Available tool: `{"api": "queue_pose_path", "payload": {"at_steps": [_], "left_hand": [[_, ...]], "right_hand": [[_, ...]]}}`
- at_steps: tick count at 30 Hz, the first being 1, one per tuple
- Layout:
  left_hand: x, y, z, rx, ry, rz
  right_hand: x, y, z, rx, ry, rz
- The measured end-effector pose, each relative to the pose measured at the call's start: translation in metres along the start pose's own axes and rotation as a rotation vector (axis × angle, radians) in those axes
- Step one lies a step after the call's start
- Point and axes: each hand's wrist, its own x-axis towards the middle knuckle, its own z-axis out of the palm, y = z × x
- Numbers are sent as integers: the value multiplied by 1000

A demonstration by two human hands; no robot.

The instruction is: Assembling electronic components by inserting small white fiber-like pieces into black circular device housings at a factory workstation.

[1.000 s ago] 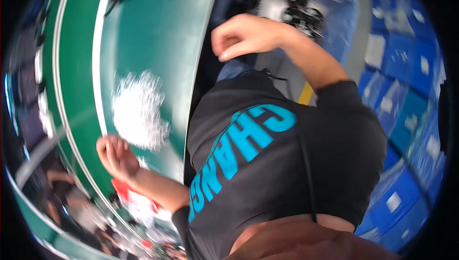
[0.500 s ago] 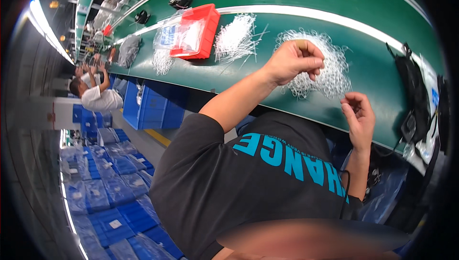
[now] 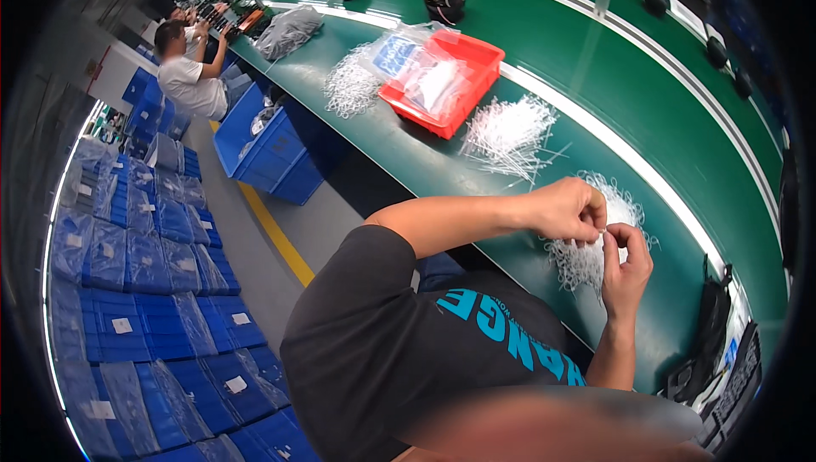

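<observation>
My left hand (image 3: 571,209) and my right hand (image 3: 627,265) meet fingertip to fingertip over a heap of looped white cable ties (image 3: 582,265) on the green bench. Both are closed in a pinch. Between the fingertips shows a tiny bit of white, seemingly a cable tie (image 3: 602,231), mostly hidden by the fingers. Left of this heap lies a pile of straight white cable ties (image 3: 510,135), some sticking out toward my hands.
Beyond the straight ties stands a red bin (image 3: 476,79) with clear plastic bags (image 3: 433,84) in it. Another white pile (image 3: 351,81) and a grey bag (image 3: 289,31) lie farther left. A black bag (image 3: 710,326) is at right. Blue crates (image 3: 272,152) stand on the floor; a co-worker (image 3: 191,75) sits beyond.
My hands were apart; they have come together at the fingertips over the looped ties. The view has turned, showing more of the bench and floor at left.
</observation>
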Motion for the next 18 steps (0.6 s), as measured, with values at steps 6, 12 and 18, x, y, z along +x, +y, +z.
{"api": "queue_pose_path", "payload": {"at_steps": [6, 12, 18], "left_hand": [[9, 4, -28, -300, -280, -157], [48, 53, -156, 104, 271, 155], [86, 17, -516, 799, 1146, -93]], "right_hand": [[15, 4, 6, 130, -67, 19], [14, 38, -20, 61, 97, 46], [-29, 74, -65, 123, 349, 297]]}}
